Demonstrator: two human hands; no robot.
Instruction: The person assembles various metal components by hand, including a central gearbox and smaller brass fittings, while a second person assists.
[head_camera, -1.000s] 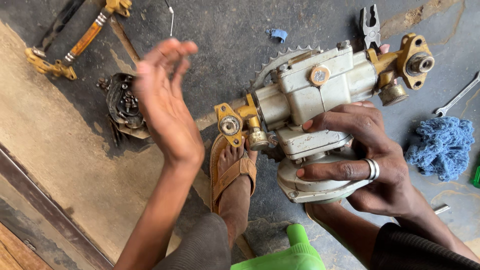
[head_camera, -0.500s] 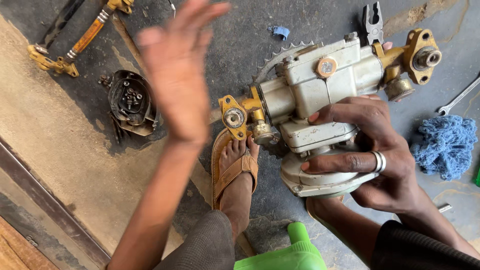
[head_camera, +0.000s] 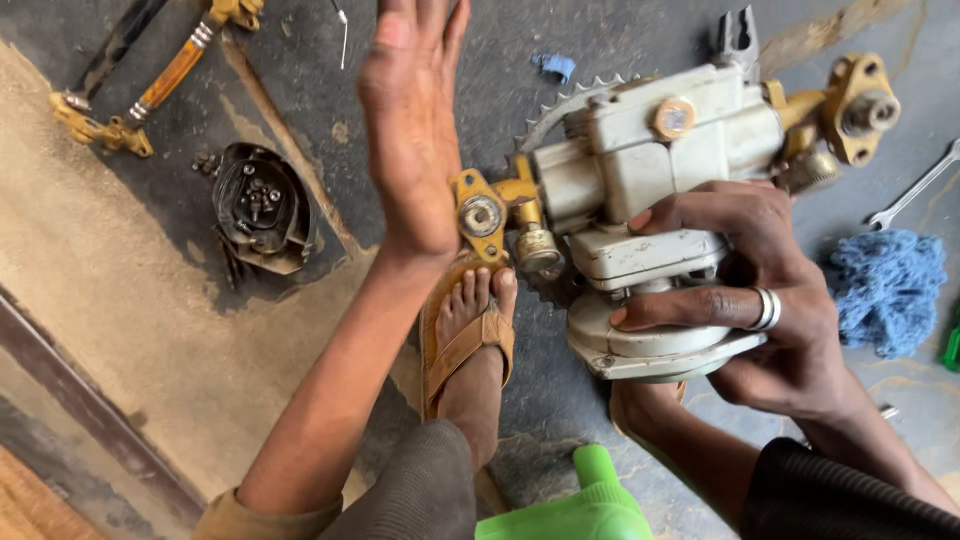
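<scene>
1. While the right hand (head_camera: 770, 300) is gripping it, the cream-coloured engine assembly (head_camera: 650, 170) is lying with its long axis running from about 8 o'clock to 2 o'clock across the head view, one yellow flanged end (head_camera: 482, 215) pointing toward 8 o'clock and the other yellow flange (head_camera: 860, 105) toward 2 o'clock.
2. The assembly is being held up above the dark oily floor (head_camera: 620, 40), centre-right of frame, above the sandalled foot (head_camera: 470, 340).
3. The right hand is closing round the assembly's lower housing from the 5 o'clock side; fingers are wrapping over the front, and a ring is showing on one finger.
4. The left hand (head_camera: 410, 130) is staying clear of the assembly, open flat with fingers together, holding nothing, just beside the 8 o'clock flange.
5. A toothed sprocket (head_camera: 565, 105) is peeking out behind the housing; most of it is hidden.
6. The left fingertips are cut off at the 12 o'clock edge.
7. A dark cover with loose bolts (head_camera: 255, 205) is lying at 9 o'clock, a blue rag (head_camera: 890, 285) at 3 o'clock, and a spanner (head_camera: 915, 190) near it, partly cut off.
8. A green object (head_camera: 580, 505) at 6 o'clock is hard to identify.
</scene>
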